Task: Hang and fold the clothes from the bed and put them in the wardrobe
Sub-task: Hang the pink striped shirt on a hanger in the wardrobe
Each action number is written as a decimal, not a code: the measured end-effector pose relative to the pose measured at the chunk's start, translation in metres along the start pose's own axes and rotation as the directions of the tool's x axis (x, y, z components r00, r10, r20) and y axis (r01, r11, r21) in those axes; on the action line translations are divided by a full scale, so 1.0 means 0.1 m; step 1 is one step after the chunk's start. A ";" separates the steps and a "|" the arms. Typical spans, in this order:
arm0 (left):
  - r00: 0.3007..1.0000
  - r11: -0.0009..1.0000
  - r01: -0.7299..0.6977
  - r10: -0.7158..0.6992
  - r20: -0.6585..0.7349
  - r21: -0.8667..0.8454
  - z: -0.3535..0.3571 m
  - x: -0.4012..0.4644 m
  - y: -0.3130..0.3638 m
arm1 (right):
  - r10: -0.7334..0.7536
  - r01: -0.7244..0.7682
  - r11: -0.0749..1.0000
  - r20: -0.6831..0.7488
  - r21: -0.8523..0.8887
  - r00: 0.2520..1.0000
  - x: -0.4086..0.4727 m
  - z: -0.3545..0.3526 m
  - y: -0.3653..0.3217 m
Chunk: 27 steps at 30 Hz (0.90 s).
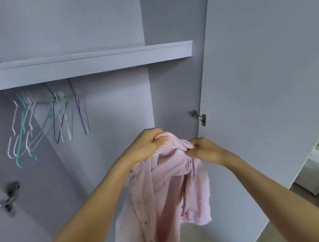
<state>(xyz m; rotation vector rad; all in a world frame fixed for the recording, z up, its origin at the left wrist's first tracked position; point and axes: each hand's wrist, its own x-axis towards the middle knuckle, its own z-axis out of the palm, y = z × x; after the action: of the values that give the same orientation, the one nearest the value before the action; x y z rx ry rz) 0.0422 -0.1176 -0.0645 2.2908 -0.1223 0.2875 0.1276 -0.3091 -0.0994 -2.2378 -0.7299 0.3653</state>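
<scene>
Pink-and-white striped cotton: one shirt (164,191), thin stripes running lengthwise, a row of small buttons down the placket on the side nearer my left, a small red mark low on the inner cloth. It is bunched at the collar and hangs limp and creased below, its lower hem falling out of the bottom of the view.

Left hand (147,143): arm raised from lower left, fingers curled over the top of the collar, thumb pressed on the cloth; its grip is tight on a fold of the shirt. Right hand (204,150): arm raised from lower right, fingers pinching the bunched collar from the other side; that grip is likewise closed on the shirt. Both hands sit near each other at the same height, with only a short ridge of cloth between them.

Position of item: the shirt hangs entirely from the two grips, all of its weight below them, held in the air in front of the open wardrobe (165,102), touching no shelf that I can see.

Also noted: a shelf (89,63) across the wardrobe above the hands; under it to the left, a cluster of bare wire hangers (44,123), white, teal and dark blue; a metal hinge (199,117) on the open door (263,78) to the right.
</scene>
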 end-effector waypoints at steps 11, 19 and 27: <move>0.968 0.994 0.111 -0.107 -0.225 0.006 -0.35 0.32 -0.26 | -0.205 0.211 0.976 -0.088 0.062 0.975 0.98 0.12 0.01; 0.856 0.980 0.196 -0.181 -0.485 -0.019 -0.73 0.23 -0.56 | -0.469 0.399 0.816 0.075 0.419 0.880 1.37 0.07 -0.26; 0.884 0.975 0.137 -0.040 -0.465 0.176 -0.83 0.05 -0.68 | -0.668 0.669 0.731 0.063 -0.132 0.742 1.49 0.23 -0.23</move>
<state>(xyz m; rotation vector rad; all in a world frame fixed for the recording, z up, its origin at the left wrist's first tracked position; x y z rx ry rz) 0.0456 -0.0105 -0.0588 2.3522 0.2683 0.8187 0.2266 -0.1936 -0.1044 -1.9236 -1.5441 -0.0430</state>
